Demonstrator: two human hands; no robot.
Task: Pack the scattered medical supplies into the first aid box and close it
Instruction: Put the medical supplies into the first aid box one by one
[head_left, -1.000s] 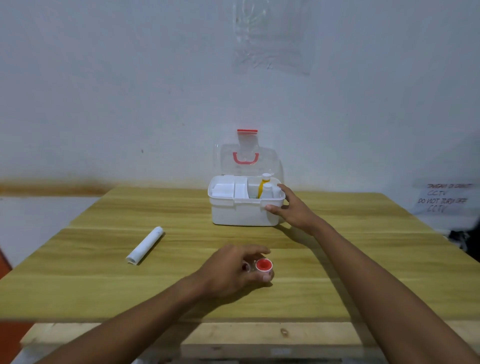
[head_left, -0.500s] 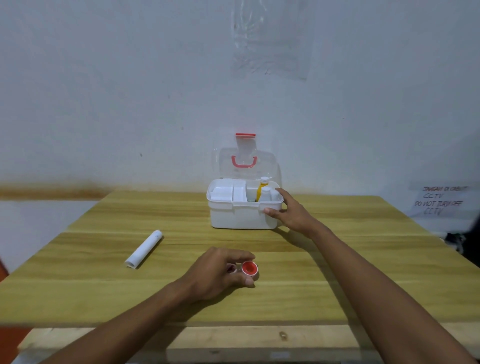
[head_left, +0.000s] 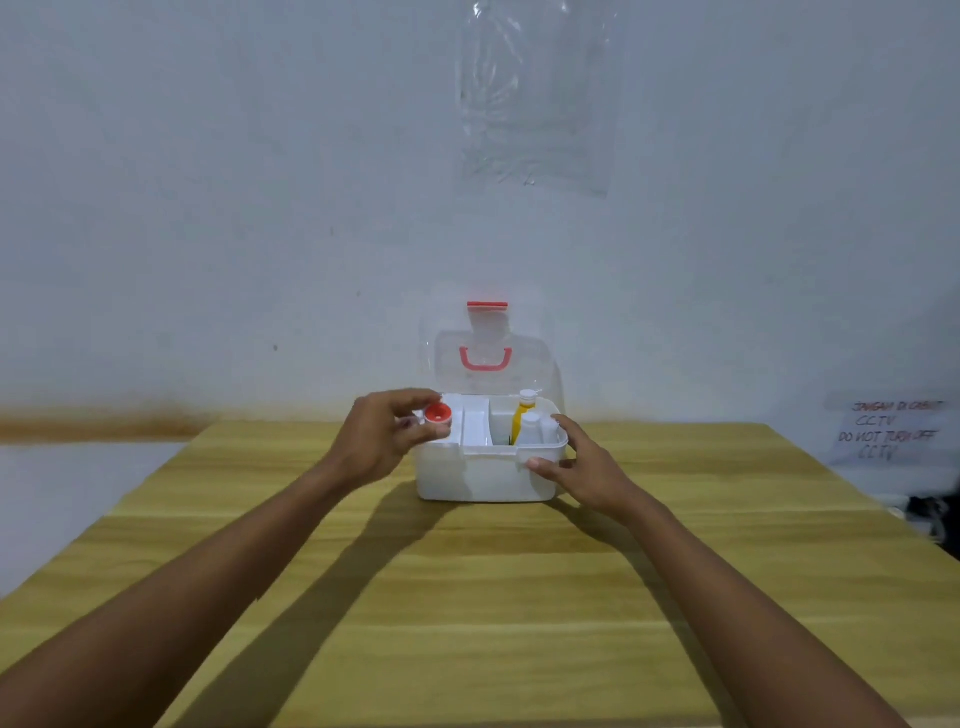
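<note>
My right hand (head_left: 582, 470) rests spread against the first aid box's (head_left: 483, 475) right front corner, holding nothing. My left hand (head_left: 382, 439) pinches a small red-centred roll (head_left: 438, 415) (tape, perhaps) over the left compartment; a yellow bottle (head_left: 521, 418) and white bottle (head_left: 531, 428) stand at the right, lid (head_left: 488, 358) upright behind.

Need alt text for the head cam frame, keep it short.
A person's left hand holds a small red-capped roll over the left end of an open white first aid box on a wooden table, while the right hand steadies the box's right corner.
</note>
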